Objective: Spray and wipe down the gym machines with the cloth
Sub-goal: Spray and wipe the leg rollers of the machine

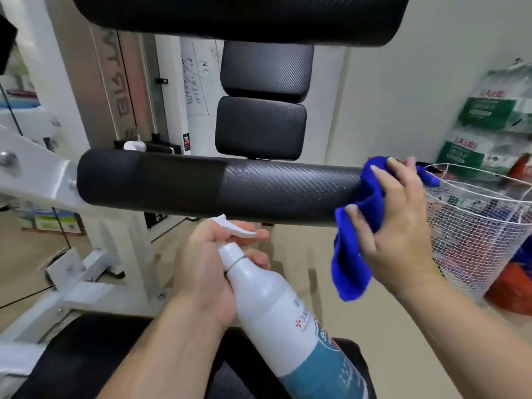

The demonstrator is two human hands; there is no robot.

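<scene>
A black padded roller [201,185] of the gym machine runs across the middle, with spray droplets on its right half. My right hand [397,223] grips a blue cloth [354,254] and presses it around the roller's right end. Part of the cloth hangs below. My left hand [207,266] holds a white spray bottle [276,312] by the neck, just under the roller, fingers around the trigger. The bottle has a teal label at its base.
Another black pad [241,15] spans the top, with two back pads [262,99] behind the roller. The white machine frame [37,171] stands at left. A white wire basket [478,226] sits at right, near stacked green-labelled packs [486,131]. A black seat [86,358] lies below.
</scene>
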